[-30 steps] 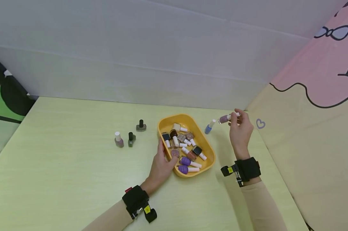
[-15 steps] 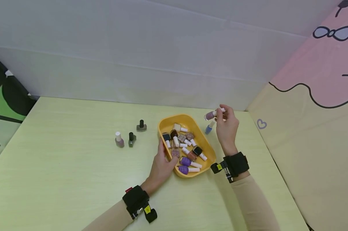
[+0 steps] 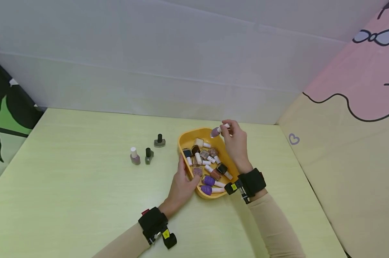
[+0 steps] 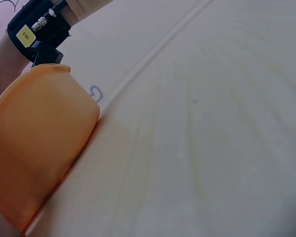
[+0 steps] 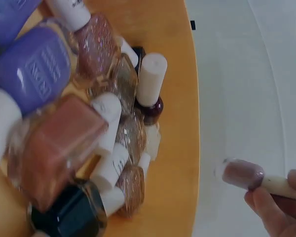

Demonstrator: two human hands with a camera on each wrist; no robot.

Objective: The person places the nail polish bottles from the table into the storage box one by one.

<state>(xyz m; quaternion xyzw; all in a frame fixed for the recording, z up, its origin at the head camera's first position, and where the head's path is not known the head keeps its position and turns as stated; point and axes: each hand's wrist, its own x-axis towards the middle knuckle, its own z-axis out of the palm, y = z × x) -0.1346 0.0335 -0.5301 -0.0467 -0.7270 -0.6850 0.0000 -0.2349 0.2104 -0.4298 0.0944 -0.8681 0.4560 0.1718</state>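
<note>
My right hand (image 3: 237, 145) pinches a mauve nail polish bottle (image 3: 215, 132) by its white cap, over the far right rim of a yellow plastic basket (image 3: 185, 136). In the right wrist view the same mauve nail polish bottle (image 5: 242, 174) points toward the basket, fingertips on its cap. My left hand (image 3: 180, 186) grips the basket's near left side, thumb over the rim. Inside lie several nail polish bottles, among them purple ones (image 3: 206, 189), a reddish-brown one (image 3: 215, 174) and a black one (image 3: 222, 167). The left wrist view shows the basket's outer wall (image 4: 44, 133).
Left of the basket stand a mauve nail polish bottle (image 3: 134, 156) with a white cap and two grey ones with black caps, one nearer (image 3: 149, 156) and one farther back (image 3: 160, 141). A pale wall (image 3: 162, 89) closes off the table's back edge.
My right hand has moved left with the mauve nail polish bottle, from beyond the basket to above its far right rim. It now hides the blue bottle. My left hand stays put.
</note>
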